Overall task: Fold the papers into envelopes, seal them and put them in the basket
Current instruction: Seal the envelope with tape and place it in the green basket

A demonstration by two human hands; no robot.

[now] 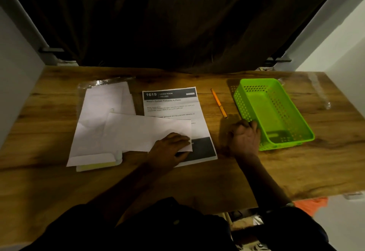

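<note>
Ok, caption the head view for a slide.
Left hand presses a white paper; right hand grips the green basket.

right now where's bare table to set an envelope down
Free: the near strip of table, in front of the paper pile; the far strip between printed sheet and curtain. Crowded: the middle, where the left hand presses a white sheet, and by the pen, where the right hand grips the basket.

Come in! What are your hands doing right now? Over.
Left hand flat on white paper. Right hand grips green basket. Pencil lies beside basket, untouched.
</note>
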